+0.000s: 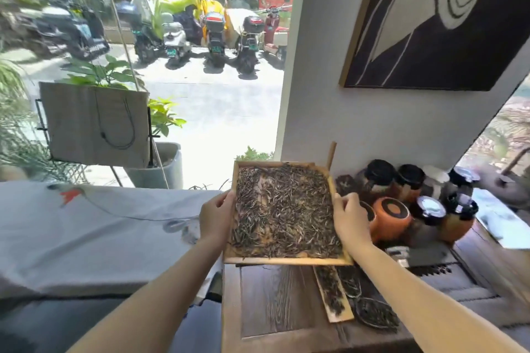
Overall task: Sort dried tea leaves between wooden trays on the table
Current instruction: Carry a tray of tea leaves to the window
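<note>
Two bare hands hold a square wooden tray (pixel 286 260) by its opposite side rims: the left hand (pixel 214 216) grips the left rim with the thumb over the top edge, and the right hand (pixel 350 219) grips the right rim, fingers curled over its upper part. The tray sits in the lower centre of the frame, directly between the hands, neither hand nearer to it than the other. It seems lifted and tipped, the far edge higher than the near one, though whether its near edge touches the dark wooden table (pixel 275 301) below cannot be told. A loose layer of dried tea leaves (pixel 284 209) covers almost the whole tray floor, thinner toward the upper left corner. The tray is roughly square, so it has no clear long axis; its sides run up and down the frame. Just below and right of the tray, on the table, lies a narrow wooden tray (pixel 334 294) of darker leaves, its long axis slanting from upper left to lower right, beside a small dish of leaves (pixel 377 315). Any pouring would likely go that way. Right of the right hand stand several lidded jars (pixel 391 216). A grey cloth (pixel 86 232) covers the surface at left, under a window.
</note>
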Demonstrator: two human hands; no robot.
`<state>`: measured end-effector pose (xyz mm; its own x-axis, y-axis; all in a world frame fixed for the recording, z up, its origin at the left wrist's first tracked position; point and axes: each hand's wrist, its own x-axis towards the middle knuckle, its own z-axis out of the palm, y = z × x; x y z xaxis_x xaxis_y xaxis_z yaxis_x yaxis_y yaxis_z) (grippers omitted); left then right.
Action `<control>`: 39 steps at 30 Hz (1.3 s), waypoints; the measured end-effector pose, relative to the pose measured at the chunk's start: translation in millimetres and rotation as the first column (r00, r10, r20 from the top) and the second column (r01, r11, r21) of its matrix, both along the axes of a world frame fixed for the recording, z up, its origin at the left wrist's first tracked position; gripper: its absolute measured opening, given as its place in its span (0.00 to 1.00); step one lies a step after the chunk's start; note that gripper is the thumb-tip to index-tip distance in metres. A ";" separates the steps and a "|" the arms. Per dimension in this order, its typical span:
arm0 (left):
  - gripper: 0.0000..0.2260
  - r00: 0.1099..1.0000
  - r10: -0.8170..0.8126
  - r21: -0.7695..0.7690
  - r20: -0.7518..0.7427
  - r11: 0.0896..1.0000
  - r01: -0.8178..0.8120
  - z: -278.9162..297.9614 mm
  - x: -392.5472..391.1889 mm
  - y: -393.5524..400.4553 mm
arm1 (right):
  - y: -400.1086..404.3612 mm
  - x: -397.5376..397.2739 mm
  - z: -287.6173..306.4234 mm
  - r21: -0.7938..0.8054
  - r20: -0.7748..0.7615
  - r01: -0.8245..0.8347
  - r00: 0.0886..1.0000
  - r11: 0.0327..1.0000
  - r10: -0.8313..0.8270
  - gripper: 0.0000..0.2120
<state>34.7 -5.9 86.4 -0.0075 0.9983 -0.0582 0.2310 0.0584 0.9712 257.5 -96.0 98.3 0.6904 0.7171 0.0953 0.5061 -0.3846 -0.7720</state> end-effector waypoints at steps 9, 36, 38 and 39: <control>0.16 0.984 0.106 -0.068 -0.144 0.991 -0.117 -91.3 -20.4 -23.1 | -12.4 -15.8 -104.4 -0.129 0.003 -0.069 0.998 0.989 0.070 0.10; 0.13 0.922 -0.017 -0.273 -0.388 0.957 -0.097 -299.1 -25.4 -78.8 | -50.9 -7.9 -315.3 -0.384 -0.014 -0.176 0.983 0.906 0.185 0.08; 0.12 0.926 -0.004 -0.276 -0.378 0.955 -0.109 -303.4 -22.2 -80.1 | -51.6 -7.2 -318.6 -0.395 -0.020 -0.188 0.980 0.899 0.197 0.08; 0.13 0.926 0.004 -0.280 -0.376 0.953 -0.117 -304.9 -20.9 -80.3 | -51.6 -7.4 -319.4 -0.402 -0.019 -0.193 0.979 0.895 0.202 0.09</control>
